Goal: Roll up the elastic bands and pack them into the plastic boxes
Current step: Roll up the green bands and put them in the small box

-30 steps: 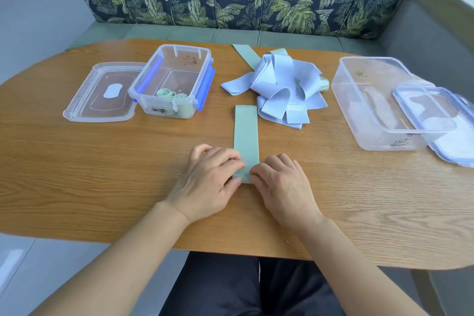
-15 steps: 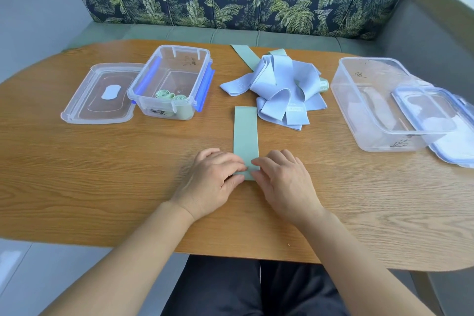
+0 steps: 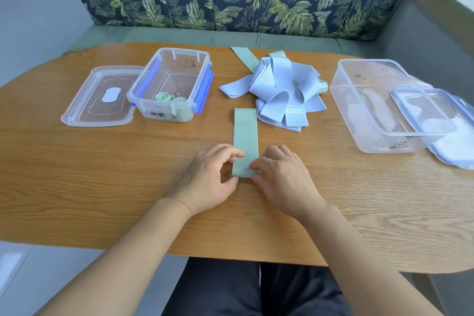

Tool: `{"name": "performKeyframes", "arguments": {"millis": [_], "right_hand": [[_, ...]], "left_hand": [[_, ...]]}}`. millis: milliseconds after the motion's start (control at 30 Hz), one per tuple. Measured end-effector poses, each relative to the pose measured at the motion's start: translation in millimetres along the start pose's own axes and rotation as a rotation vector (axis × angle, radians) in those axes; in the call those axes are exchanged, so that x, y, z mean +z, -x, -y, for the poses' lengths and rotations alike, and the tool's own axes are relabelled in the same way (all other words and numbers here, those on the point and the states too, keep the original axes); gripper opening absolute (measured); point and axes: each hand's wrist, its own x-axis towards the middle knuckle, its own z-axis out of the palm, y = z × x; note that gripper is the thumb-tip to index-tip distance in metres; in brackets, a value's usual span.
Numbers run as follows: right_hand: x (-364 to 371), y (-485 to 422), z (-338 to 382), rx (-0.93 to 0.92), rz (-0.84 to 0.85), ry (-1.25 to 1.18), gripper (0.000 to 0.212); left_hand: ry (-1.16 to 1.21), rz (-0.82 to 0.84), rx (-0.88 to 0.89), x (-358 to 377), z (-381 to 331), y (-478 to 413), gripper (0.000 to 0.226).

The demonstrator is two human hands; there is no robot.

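Band orientation: the green band is laid flat on the table, long axis running near to far. Its near end is held between the left hand and the right hand, which are set close together, each pinching one near corner. Neither is nearer. Rolling is judged to run away, toward the blue bands.

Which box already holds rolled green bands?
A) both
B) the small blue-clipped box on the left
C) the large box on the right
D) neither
B: the rolled green bands lie inside the small blue-clipped box, while no green rolls show in the large box.
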Motion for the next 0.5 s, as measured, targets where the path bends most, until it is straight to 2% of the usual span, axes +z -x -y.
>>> {"name": "performKeyframes", "arguments": {"millis": [167,367,500], "right_hand": [[-4.1,-6.4,-2.5,-0.023,0.059,0.003,0.022],[-4.4,-4.4,-2.1,0.066,0.042,-0.122,0.03],[-5.6,-5.2,0.0,0.065,0.03,-0.145,0.019]], "left_hand": [[-0.109,0.037,-0.047,-1.5,2.0,-2.3,0.024],[-0.136,0.048,-0.069,-3.8,-0.1,-2.8,0.023],[-0.136,0.024,-0.079,-1.4,-1.0,-1.3,0.021]]}}
